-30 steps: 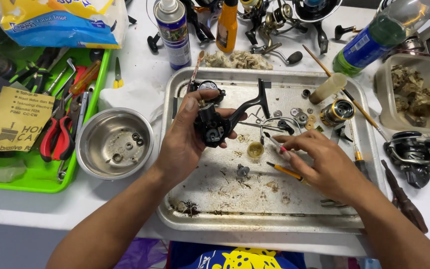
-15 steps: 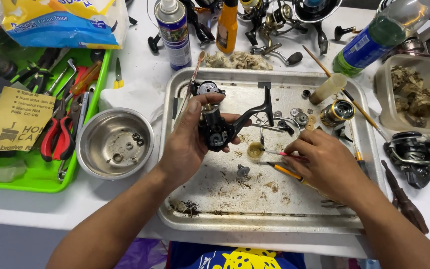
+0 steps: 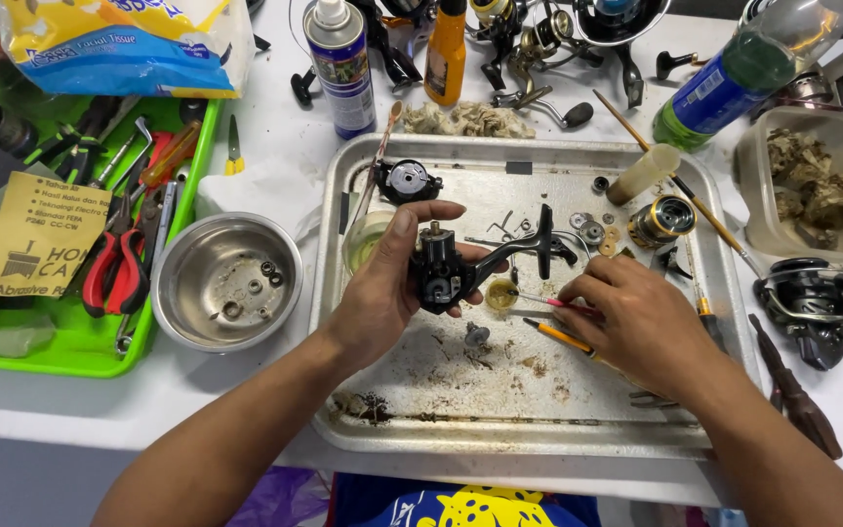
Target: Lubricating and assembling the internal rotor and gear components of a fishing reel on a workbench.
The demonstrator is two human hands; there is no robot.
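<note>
Left hand (image 3: 382, 293) grips black reel body (image 3: 441, 268).

Both forearms are bare to past the elbow, the left hand (image 3: 380, 293) and right hand (image 3: 636, 322) gloveless and ringless.

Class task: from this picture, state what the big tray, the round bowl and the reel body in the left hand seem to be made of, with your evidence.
Tray: bare metal, likely steel or aluminium; dull grey sheen, scuffed and stained.
Bowl: probably stainless steel; bright, mirror-like reflections.
Reel body in the left hand: matte black, plastic or coated metal; the look leaves it open.
</note>
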